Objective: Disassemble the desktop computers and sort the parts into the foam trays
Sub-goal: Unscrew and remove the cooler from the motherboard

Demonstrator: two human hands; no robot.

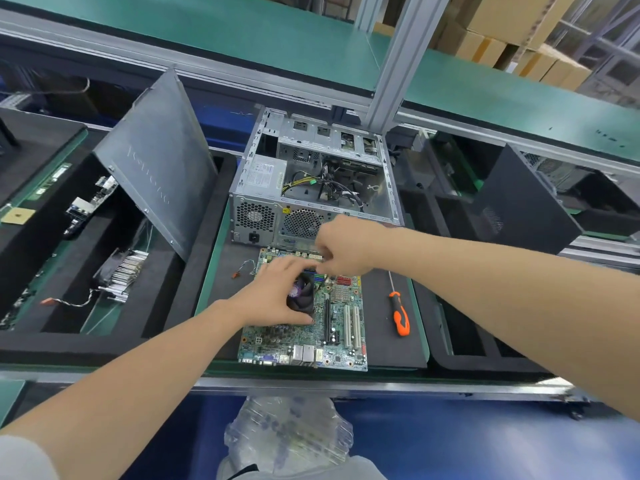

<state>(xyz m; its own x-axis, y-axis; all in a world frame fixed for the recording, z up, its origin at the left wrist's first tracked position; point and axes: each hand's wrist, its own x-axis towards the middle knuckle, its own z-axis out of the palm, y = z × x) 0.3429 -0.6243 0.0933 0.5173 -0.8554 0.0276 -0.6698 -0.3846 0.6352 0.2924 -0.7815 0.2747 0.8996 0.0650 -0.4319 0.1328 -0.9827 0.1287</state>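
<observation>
Wrapping your left grip [273, 296] round the cooler fan [303, 291], likely to free it from the motherboard [343, 327] lying at frame centre, you are curling your right grip [346, 251] at its far edge, contents unclear.

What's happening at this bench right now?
A person is stripping a motherboard that lies on the mat in front of the opened case. The left hand grips the cooler fan on the board; the right hand works at its far edge, fingers curled, what they hold hidden. An orange screwdriver lies right of the board, untouched.
</observation>
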